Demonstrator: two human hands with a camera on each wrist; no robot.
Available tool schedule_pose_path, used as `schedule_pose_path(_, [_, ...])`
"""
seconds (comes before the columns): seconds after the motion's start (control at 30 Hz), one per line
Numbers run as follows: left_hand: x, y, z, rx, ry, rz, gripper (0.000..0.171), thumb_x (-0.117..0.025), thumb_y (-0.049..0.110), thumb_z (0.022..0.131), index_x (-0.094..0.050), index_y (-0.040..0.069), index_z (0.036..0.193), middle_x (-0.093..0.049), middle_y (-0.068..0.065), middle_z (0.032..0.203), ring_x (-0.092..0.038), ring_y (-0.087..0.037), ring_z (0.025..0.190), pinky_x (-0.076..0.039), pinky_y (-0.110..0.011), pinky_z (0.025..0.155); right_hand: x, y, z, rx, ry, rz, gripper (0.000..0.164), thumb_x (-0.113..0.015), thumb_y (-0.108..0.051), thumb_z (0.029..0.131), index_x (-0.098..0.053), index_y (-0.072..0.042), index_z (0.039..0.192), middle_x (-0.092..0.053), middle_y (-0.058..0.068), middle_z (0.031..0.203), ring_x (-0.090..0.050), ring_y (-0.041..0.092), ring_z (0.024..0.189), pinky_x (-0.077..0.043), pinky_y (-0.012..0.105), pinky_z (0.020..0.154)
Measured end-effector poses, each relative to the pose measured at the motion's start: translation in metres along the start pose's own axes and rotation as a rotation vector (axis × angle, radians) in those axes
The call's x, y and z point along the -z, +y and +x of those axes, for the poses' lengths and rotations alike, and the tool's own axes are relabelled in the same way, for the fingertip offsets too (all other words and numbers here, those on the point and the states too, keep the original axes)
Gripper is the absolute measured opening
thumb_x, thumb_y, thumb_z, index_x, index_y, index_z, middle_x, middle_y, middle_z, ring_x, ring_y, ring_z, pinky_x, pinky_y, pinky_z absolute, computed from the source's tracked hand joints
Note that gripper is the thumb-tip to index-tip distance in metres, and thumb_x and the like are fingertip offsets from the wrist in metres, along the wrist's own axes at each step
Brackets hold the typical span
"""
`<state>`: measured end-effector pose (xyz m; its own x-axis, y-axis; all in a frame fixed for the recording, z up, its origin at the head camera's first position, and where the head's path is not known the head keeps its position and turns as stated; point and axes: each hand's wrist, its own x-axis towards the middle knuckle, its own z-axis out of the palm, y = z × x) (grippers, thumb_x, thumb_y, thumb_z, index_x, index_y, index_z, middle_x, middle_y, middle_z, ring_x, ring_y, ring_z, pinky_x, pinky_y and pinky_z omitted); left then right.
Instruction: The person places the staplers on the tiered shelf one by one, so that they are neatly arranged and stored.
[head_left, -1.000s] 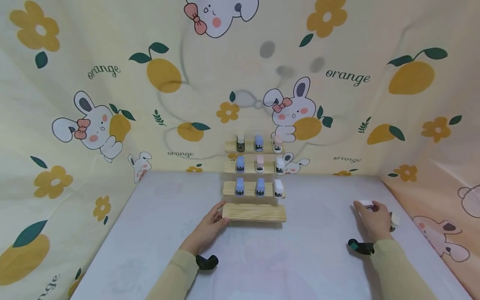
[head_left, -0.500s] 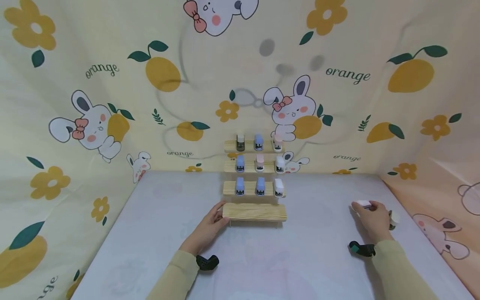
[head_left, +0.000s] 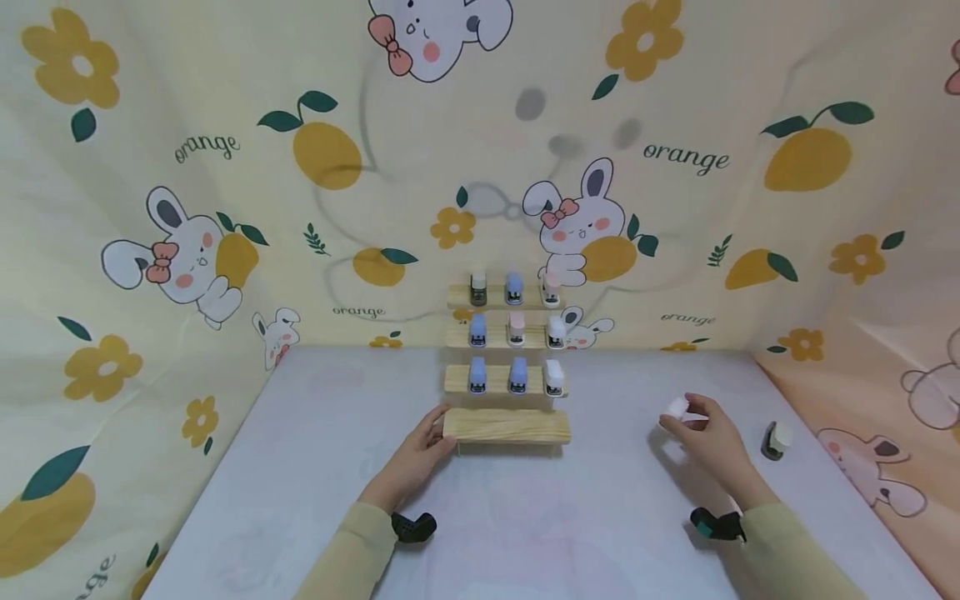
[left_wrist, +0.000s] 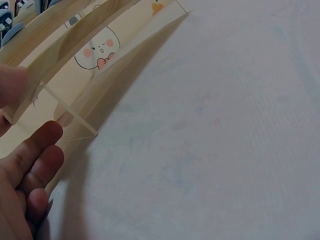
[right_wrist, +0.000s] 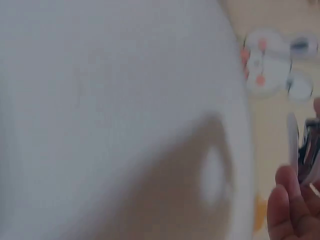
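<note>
My right hand (head_left: 712, 442) pinches a small white mini stapler (head_left: 677, 408) above the table, right of the rack. In the right wrist view the stapler's (right_wrist: 310, 150) dark metal inside shows between the fingers. My left hand (head_left: 417, 454) grips the left end of the lowest step of a wooden tiered rack (head_left: 506, 427), thumb on the near side. The left wrist view shows several of its fingers (left_wrist: 45, 135) curled below that step. The upper three tiers carry mini staplers: blue ones (head_left: 518, 377), pink ones (head_left: 516, 328), white ones (head_left: 554, 379) and a dark one with a cream top (head_left: 478, 289).
Another dark stapler with a cream top (head_left: 776, 440) stands on the white-covered table (head_left: 600, 517), near its right edge. A printed cloth (head_left: 420, 208) with rabbits and oranges rises behind the rack and along both sides. Clear supports hold up the rack's front step.
My right hand has lifted the white stapler and brought it left, uncovering the dark stapler behind it. My left hand stays at the rack's end.
</note>
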<state>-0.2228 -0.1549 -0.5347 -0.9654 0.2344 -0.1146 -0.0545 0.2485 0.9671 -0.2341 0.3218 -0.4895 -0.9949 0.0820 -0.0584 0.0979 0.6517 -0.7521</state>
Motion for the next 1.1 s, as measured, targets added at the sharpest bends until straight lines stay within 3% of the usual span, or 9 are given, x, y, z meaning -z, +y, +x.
schedule_pose_path(0.13, [0.001, 0.001, -0.001, -0.002, 0.0, -0.009, 0.067, -0.059, 0.041, 0.096, -0.026, 0.031, 0.153, -0.052, -0.011, 0.138, -0.042, -0.03, 0.131, -0.024, -0.054, 0.11, -0.015, -0.03, -0.011, 0.146, -0.007, -0.005, 0.088, -0.066, -0.055, 0.086, -0.03, -0.002, 0.147, -0.045, 0.022, 0.136, -0.054, 0.031, 0.107, -0.05, 0.029, 0.073])
schedule_pose_path(0.3, [0.0, -0.001, 0.0, 0.0, 0.0, -0.031, 0.067, -0.059, 0.04, 0.096, -0.026, 0.031, 0.153, -0.053, -0.01, 0.137, -0.044, -0.028, 0.13, -0.026, -0.052, 0.11, -0.035, -0.058, -0.022, 0.3, 0.015, -0.025, 0.075, -0.071, -0.048, 0.085, -0.042, -0.008, 0.141, -0.054, 0.013, 0.126, -0.057, 0.024, 0.093, -0.05, 0.028, 0.069])
schedule_pose_path(0.5, [-0.001, -0.002, 0.001, -0.014, -0.003, -0.039, 0.066, -0.059, 0.04, 0.096, -0.027, 0.03, 0.153, -0.053, -0.011, 0.137, -0.044, -0.029, 0.129, -0.026, -0.052, 0.109, -0.053, -0.077, -0.032, 0.441, 0.038, -0.053, 0.064, -0.074, -0.045, 0.084, -0.052, -0.015, 0.135, -0.063, 0.0, 0.1, -0.057, 0.017, 0.087, -0.049, 0.031, 0.071])
schedule_pose_path(0.7, [-0.001, -0.004, 0.003, -0.028, -0.009, -0.037, 0.066, -0.059, 0.036, 0.097, -0.025, 0.028, 0.153, -0.053, -0.011, 0.136, -0.046, -0.028, 0.128, -0.028, -0.052, 0.108, -0.066, -0.089, -0.04, 0.592, 0.042, -0.044, 0.057, -0.078, -0.035, 0.082, -0.055, -0.019, 0.131, -0.061, -0.009, 0.1, -0.058, 0.017, 0.087, -0.049, 0.028, 0.074])
schedule_pose_path(0.87, [-0.002, -0.004, 0.003, -0.033, -0.004, -0.049, 0.064, -0.058, 0.028, 0.099, -0.025, 0.026, 0.153, -0.054, -0.012, 0.134, -0.048, -0.028, 0.125, -0.029, -0.053, 0.107, -0.075, -0.097, -0.043, 0.667, 0.031, -0.061, 0.057, -0.08, -0.032, 0.081, -0.055, -0.02, 0.131, -0.061, -0.011, 0.102, -0.057, 0.013, 0.087, -0.049, 0.029, 0.074])
schedule_pose_path(1.1, [-0.002, -0.004, 0.004, -0.023, -0.004, -0.045, 0.063, -0.058, 0.03, 0.098, -0.026, 0.028, 0.153, -0.055, -0.011, 0.133, -0.048, -0.027, 0.125, -0.029, -0.052, 0.108, -0.086, -0.109, -0.045, 0.683, -0.001, -0.058, 0.058, -0.079, -0.036, 0.082, -0.054, -0.021, 0.132, -0.061, -0.01, 0.1, -0.058, 0.014, 0.087, -0.05, 0.031, 0.074])
